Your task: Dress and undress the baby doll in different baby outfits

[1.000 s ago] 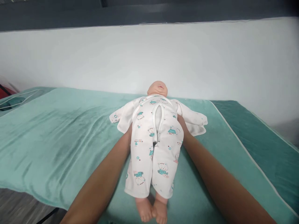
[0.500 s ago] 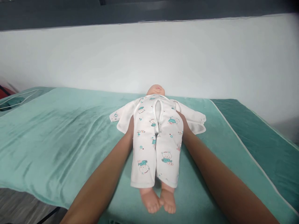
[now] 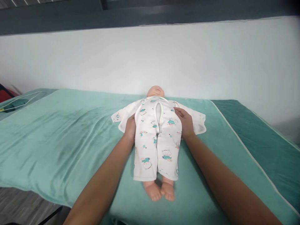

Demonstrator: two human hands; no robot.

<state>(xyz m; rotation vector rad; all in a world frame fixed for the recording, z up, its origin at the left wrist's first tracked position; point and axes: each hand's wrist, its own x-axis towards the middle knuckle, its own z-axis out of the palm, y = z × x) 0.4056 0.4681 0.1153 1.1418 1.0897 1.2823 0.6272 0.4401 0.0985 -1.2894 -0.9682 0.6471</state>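
Note:
A baby doll lies on its back, head toward the wall and bare feet toward me. It wears white printed trousers, pulled high over the body with an oval opening at the crotch, and a white jacket with sleeves spread to both sides. My left hand holds the doll at the hip on the left; its fingertips are hidden behind the trousers. On the other side my right hand grips the hip, fingers lying over the trousers near the waist.
A light green cover with wrinkles lies over the bed, with a darker green strip at the right. A white wall stands behind the doll's head. A thin white cord and a red object are at the far left.
My hands have come out from behind the doll to its sides, and the right fingers now show on the trousers. The doll's legs and feet sit slightly farther from me.

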